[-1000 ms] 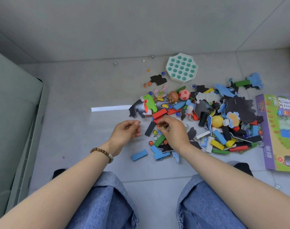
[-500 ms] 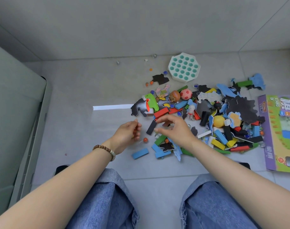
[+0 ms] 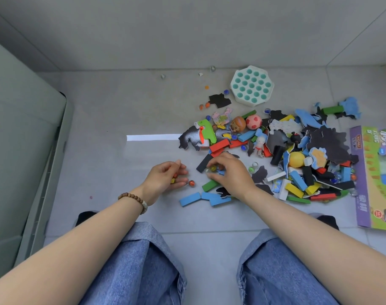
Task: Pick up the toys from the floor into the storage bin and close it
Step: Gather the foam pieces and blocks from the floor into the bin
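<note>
Left hand [image 3: 165, 178]: fingers curled, cupping small marbles.
Right hand [image 3: 229, 170]: fingers pinching marbles [image 3: 213, 168] at pile edge.
Floor [image 3: 121, 106]: orange marble [image 3: 191, 183] beside left hand.

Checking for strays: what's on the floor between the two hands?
In the head view, one orange marble lies on the tile between the left hand and right hand; otherwise bare.
</note>
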The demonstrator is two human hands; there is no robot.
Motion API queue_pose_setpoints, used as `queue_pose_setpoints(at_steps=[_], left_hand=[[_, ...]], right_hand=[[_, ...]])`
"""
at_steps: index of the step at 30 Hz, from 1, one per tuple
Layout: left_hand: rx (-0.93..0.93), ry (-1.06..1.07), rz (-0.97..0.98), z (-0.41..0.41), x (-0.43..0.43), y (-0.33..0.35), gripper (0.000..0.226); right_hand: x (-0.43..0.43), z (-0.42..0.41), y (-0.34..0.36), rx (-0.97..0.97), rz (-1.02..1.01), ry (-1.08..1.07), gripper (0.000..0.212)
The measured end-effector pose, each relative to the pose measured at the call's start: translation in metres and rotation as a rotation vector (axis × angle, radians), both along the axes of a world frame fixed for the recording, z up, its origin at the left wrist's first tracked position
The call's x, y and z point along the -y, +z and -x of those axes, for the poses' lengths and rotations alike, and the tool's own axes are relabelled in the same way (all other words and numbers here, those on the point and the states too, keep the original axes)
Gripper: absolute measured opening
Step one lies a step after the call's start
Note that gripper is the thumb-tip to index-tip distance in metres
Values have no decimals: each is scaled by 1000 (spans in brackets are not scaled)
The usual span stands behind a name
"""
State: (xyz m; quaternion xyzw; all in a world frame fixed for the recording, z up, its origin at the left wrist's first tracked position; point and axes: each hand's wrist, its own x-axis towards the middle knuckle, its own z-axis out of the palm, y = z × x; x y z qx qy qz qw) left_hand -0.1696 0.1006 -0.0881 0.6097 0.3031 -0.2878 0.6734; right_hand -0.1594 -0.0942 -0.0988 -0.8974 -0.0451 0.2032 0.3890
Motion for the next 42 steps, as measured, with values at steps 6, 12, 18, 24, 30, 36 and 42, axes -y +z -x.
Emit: queue_pose_setpoints(at_steps=[6, 12, 18, 24, 30, 36, 42], left_hand=[[-40, 45, 45, 1, -2, -1, 29], [-127, 102, 135, -4, -4, 6, 45], [-153, 201, 274, -6, -8, 13, 43], [68, -26, -314, 6, -36, 0, 45], [117, -13, -319, 11, -40, -2, 44], [11, 27, -38, 3, -13, 6, 43], [-90, -56, 207, -11, 33, 21, 48]], right_hand=[[-4, -2, -1, 5, 36, 25, 22], [-18, -7, 14, -37, -185, -205, 20], [-51, -8, 32, -140, -432, -126, 23], [-41, 16, 5, -203, -236, -61, 23], [-51, 16, 0, -38, 33, 187, 15], [-45, 7, 14, -61, -257, -279, 14], [-18, -3, 45, -89, -437, -201, 22]])
